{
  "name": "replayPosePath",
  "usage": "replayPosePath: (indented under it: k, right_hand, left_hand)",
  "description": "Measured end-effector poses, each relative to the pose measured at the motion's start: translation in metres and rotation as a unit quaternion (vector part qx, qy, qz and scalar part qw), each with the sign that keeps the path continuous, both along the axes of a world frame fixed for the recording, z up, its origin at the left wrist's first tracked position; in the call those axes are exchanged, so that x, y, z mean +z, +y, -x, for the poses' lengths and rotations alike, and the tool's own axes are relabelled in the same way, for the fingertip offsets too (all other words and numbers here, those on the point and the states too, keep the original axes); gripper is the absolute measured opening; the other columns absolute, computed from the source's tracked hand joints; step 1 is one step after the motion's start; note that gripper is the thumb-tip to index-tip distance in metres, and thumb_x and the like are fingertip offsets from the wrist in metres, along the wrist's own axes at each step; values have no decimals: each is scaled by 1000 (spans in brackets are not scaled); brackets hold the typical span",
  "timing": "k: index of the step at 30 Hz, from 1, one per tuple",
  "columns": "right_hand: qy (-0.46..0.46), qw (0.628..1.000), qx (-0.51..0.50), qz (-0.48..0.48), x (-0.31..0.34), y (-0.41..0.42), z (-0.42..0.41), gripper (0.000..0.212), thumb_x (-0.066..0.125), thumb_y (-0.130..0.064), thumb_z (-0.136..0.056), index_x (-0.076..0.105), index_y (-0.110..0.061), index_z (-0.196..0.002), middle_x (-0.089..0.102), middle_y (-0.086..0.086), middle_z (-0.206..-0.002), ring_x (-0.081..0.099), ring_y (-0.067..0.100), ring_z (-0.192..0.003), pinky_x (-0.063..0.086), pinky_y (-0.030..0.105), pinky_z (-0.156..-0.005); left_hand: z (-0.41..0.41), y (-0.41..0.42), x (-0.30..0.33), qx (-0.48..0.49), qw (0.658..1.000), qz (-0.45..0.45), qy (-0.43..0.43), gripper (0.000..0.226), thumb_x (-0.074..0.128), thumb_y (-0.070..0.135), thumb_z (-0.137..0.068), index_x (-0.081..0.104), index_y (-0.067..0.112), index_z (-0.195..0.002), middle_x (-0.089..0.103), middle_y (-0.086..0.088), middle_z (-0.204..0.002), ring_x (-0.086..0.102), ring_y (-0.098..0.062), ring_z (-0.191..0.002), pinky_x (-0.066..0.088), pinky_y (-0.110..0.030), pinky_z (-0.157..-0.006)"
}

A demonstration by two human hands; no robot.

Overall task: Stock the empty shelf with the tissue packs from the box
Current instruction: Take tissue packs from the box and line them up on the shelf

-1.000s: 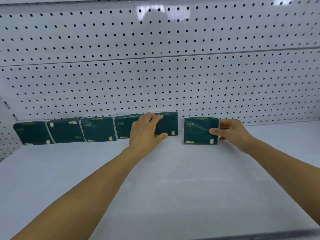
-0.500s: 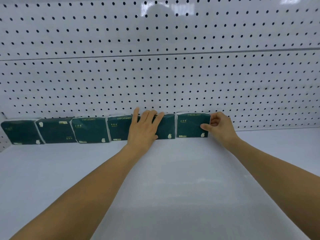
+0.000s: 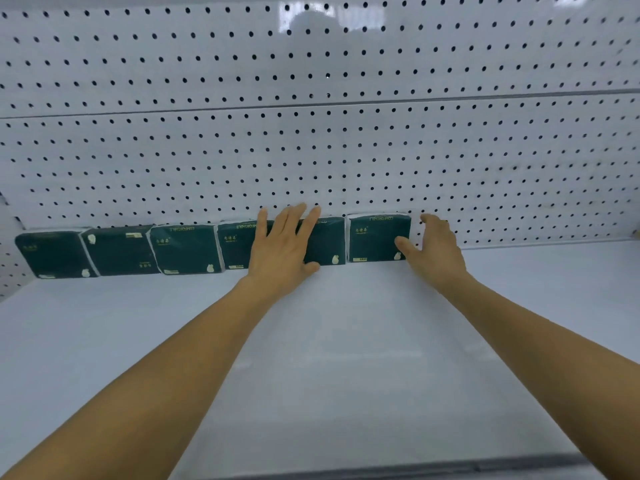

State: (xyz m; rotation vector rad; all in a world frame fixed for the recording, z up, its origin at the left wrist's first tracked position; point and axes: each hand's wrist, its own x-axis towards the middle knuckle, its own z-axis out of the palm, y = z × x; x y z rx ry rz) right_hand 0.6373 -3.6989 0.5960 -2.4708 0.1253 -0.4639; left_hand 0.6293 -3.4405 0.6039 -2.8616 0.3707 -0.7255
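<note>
Several dark green tissue packs [image 3: 187, 249] stand upright in a row along the back of the white shelf [image 3: 329, 358], leaning on the pegboard. My left hand [image 3: 282, 251] lies flat with straight fingers against the fronts of two packs in the middle of the row. The rightmost pack [image 3: 375, 237] stands upright close beside them. My right hand [image 3: 433, 251] is at its right edge: the thumb touches the pack's lower front corner, while the fingers are spread just off its side with a gap showing. The box is out of view.
The white pegboard back wall [image 3: 311, 150] rises behind the row. Bare shelf runs to the right of the last pack and in front of the row. The shelf's dark front lip [image 3: 381, 471] is at the bottom.
The rightmost pack was pushed back and left until it joined the row. My right hand's fingers have loosened from it. My left hand's fingers straightened flat on the packs.
</note>
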Motion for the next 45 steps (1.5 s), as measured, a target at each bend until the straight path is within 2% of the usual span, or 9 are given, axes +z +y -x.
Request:
replayPosePath:
  k: [3,7,12,17,20,28,32,39,45]
  right_hand:
    - [-68,986,51,146,10,17,41,62,56,-39,-95,35,-12,-147,29,13,-154,29,32,-139,31,46,-107]
    - [-187,955,104,207,16,56,107,59,61,-37,-92,44,-11,-142,37,14,-151,39,35,-135,35,50,-108]
    - [-258,935,121,212,7,127,203,54,61,-39,-92,50,-13,-138,49,13,-143,52,35,-124,43,50,-99]
    - [-264,927,178,196,-15,210,302,55,45,-44,-93,50,-12,-137,52,12,-139,56,34,-115,47,47,-91]
    - [-273,917,224,183,-33,261,357,54,51,-40,-92,51,-11,-137,56,12,-134,59,33,-110,52,43,-79]
    - [-175,898,350,202,-109,387,451,54,43,-45,-93,52,-13,-136,57,9,-133,57,31,-114,49,44,-88]
    - [-112,878,409,221,-154,439,472,53,45,-45,-91,53,-17,-135,58,3,-131,58,27,-113,49,40,-84]
    - [-79,828,498,245,-222,507,468,46,57,-38,-85,59,-16,-126,63,4,-119,63,27,-104,53,39,-81]
    - [-13,775,562,290,-284,573,437,45,65,-35,-85,60,-18,-126,64,2,-118,63,26,-106,54,41,-82]
  left_hand:
    - [37,13,11,-28,999,27,-16,87,45,63,-93,1,24,-158,13,-2,-163,9,-23,-151,0,-51,-122]
    - [106,50,13,-66,990,76,-99,79,43,63,-91,30,18,-154,45,-6,-148,38,-28,-140,23,-54,-118]
    - [213,111,-1,-29,982,107,-151,69,51,60,-92,42,18,-146,54,-7,-138,49,-28,-129,30,-55,-114]
    - [328,185,-26,18,985,114,-128,68,46,58,-90,43,17,-145,57,-8,-134,53,-30,-122,37,-54,-108]
    - [394,229,-44,42,986,107,-119,68,52,56,-90,45,16,-144,60,-8,-132,54,-29,-118,44,-48,-100]
    - [532,344,-112,159,984,79,14,67,50,59,-90,48,17,-142,61,-6,-128,58,-30,-114,46,-47,-96]
    - [577,395,-159,224,967,96,79,63,60,57,-88,53,18,-137,63,-3,-123,60,-28,-110,45,-45,-95]
    - [620,445,-238,316,913,154,206,68,41,67,-92,42,26,-146,56,1,-133,54,-25,-122,39,-44,-103]
    - [619,484,-298,406,845,223,269,64,42,60,-96,29,29,-151,47,3,-142,45,-23,-130,36,-42,-107]
